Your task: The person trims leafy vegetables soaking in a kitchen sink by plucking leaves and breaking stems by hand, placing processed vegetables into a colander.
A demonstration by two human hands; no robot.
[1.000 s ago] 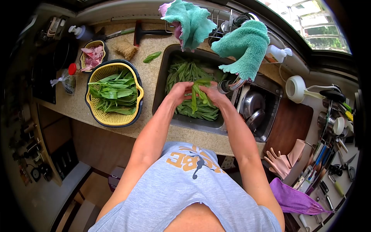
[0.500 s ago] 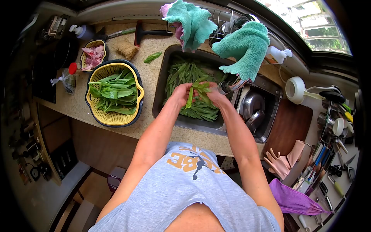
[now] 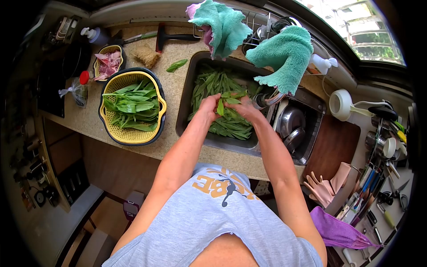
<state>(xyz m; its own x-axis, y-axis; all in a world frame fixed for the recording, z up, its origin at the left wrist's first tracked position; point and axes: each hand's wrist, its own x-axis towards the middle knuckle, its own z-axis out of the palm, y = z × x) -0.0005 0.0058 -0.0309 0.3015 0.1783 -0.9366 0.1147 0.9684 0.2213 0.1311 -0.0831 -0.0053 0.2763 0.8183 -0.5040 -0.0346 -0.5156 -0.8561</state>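
Many long green leaves fill the dark sink. Over them, my left hand and my right hand are close together, with a small bunch of leaves held between them. My left hand's fingers are closed round the bunch from its left side. On the right side, my right hand's fingers grip the same leaves, partly hidden by them. To the left on the counter stands a yellow basket with a dark rim, holding more green leaves.
A single leaf lies left of the sink. Raw meat sits in a small basket at the back left. A teal cloth hangs over the faucet. Metal bowls stand right of the sink, near a brown board.
My hands have drawn closer together round the bunch. Its leaves have shifted and hang less far down between my hands.
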